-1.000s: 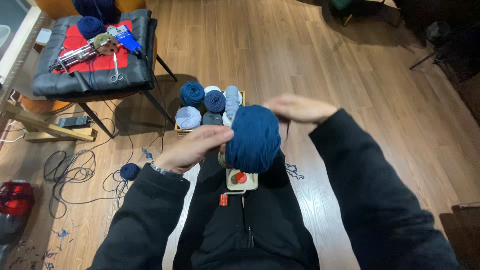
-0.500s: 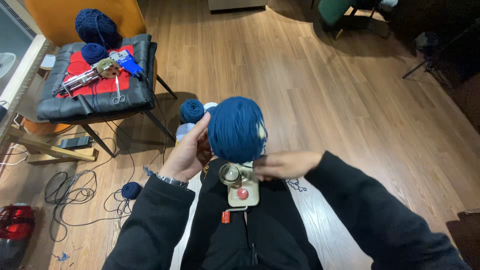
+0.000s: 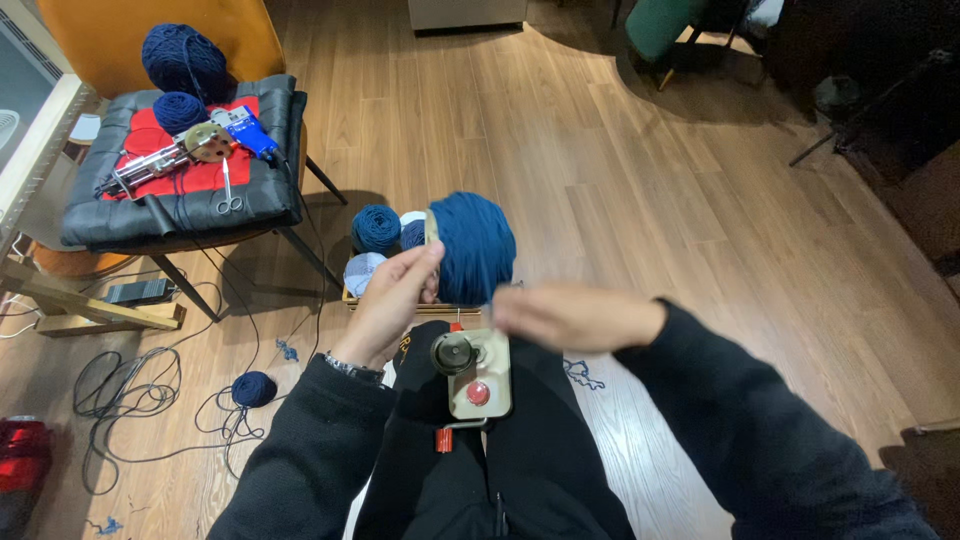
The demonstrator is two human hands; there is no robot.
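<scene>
A large dark blue yarn ball [image 3: 478,245] is held up above a beige yarn winder [image 3: 472,372] with a red button that rests on my lap. My left hand [image 3: 392,300] grips the ball's left side, and a thin pale piece sticks up past my fingertips. My right hand [image 3: 572,316] is blurred, stretched flat just under the ball's right lower edge, fingertips at the ball. Its grip is unclear.
A wooden box of blue and pale yarn balls [image 3: 377,230] stands on the floor behind the ball. A black cushioned chair [image 3: 262,205] at left carries a red cloth, a tufting gun [image 3: 190,148], scissors and yarn balls. A small blue ball [image 3: 254,388] and cables [image 3: 125,395] lie on the floor.
My right hand dropped from above the ball to beneath its lower right edge. The ball rose off the winder, then tilted right, with my left hand staying on it.
</scene>
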